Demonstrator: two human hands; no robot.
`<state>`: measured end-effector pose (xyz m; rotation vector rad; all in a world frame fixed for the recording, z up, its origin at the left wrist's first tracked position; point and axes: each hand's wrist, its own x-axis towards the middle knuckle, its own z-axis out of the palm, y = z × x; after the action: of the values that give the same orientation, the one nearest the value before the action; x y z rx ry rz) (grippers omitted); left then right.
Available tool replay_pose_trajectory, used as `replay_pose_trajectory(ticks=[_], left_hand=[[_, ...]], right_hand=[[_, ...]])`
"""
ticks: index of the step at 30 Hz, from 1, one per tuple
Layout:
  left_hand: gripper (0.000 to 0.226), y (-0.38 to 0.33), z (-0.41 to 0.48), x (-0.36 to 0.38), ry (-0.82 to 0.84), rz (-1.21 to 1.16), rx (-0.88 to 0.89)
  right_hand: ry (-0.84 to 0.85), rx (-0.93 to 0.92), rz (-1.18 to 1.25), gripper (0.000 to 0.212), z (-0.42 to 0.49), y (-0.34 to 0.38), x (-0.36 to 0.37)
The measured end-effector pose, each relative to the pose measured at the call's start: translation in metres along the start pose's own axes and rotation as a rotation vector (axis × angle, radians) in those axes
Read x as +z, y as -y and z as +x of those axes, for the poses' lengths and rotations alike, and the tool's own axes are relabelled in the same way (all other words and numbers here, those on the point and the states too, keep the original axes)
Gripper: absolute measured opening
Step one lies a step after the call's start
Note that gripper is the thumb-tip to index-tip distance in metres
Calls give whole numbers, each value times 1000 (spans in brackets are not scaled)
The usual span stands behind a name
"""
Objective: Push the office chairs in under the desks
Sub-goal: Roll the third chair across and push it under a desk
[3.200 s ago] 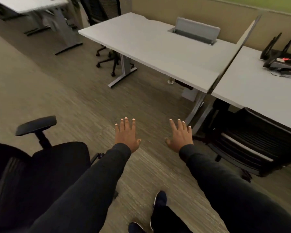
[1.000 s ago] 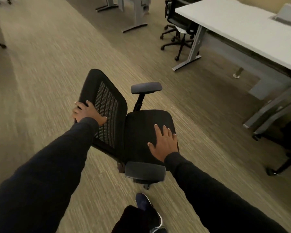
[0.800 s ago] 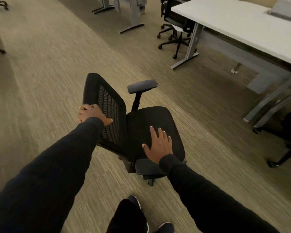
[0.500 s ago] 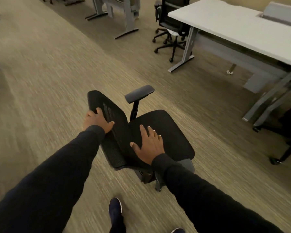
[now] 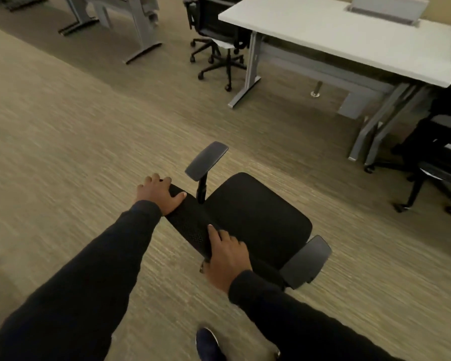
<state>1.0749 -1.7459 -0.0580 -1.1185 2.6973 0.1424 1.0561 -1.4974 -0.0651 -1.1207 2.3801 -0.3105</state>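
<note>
A black office chair with a mesh back stands on the carpet in the middle of the view, its seat turned toward the white desk at the upper right. My left hand grips the far end of the backrest's top edge. My right hand grips the near end of the same edge. Both armrests show, one beyond the back and one at the lower right.
A second black chair stands partly under the white desk's left end. Another black chair sits at the right edge under a neighbouring desk. Grey desk legs and more desks stand at the top left. My shoe is below.
The chair has turned so its seat faces the white desk. My right hand left the seat and took the backrest's top edge. My left hand stayed on the backrest.
</note>
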Motion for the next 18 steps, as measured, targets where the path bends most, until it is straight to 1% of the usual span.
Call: replay_pose_trajectory(ticks=[5,7,11,14,18], left_hand=[[66,-10,16,-10,-10,0,22],[64,-14,28,-12,-26,5,36],[62,-24,39,-12,-39,-7,17],[66,-38,52,-8,-59,1,15],[68,-64,78,-6,-105,1,66]], right_hand=[[-47,-38,-86,80,16,-6,-13],[-89,-44,-98,78,25,-12,-17],[-100,-78,-146,80,40,-32,-30],[-146,-73,-205,75,49,-53,-44],[-191,-4,-248,67,71,-88,-69]])
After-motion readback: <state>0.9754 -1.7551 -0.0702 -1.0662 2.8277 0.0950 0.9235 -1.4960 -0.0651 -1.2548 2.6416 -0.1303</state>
